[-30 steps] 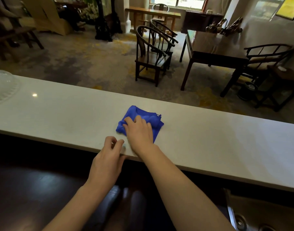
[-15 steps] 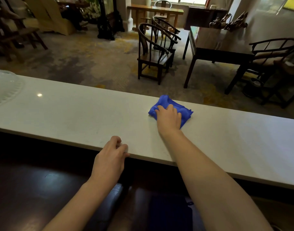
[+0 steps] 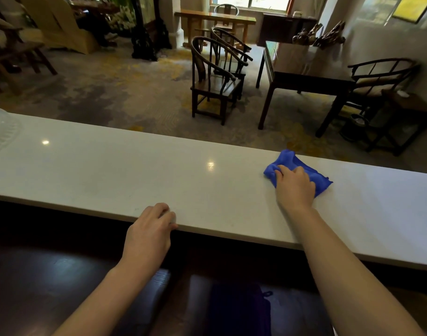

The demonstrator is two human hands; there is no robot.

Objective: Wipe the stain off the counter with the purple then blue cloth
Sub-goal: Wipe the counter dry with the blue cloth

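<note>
A crumpled blue cloth (image 3: 290, 163) lies on the long white counter (image 3: 159, 170), near its far edge on the right. My right hand (image 3: 294, 185) presses down on the cloth with its fingers gripping the fabric. My left hand (image 3: 151, 226) rests on the counter's near edge, fingers curled over it, holding nothing. A dark purple cloth (image 3: 239, 309) lies in shadow on the dark lower surface below the counter. I see no stain on the white top.
A clear ribbed dish (image 3: 1, 132) sits at the counter's far left. Beyond the counter are dark wooden armchairs (image 3: 214, 78), a dark table (image 3: 302, 69) and patterned carpet. A dark lower worktop (image 3: 50, 275) runs beneath my arms.
My right hand has slid the blue cloth along the counter from the near middle to the right and toward the far edge. My left hand stayed at the near edge.
</note>
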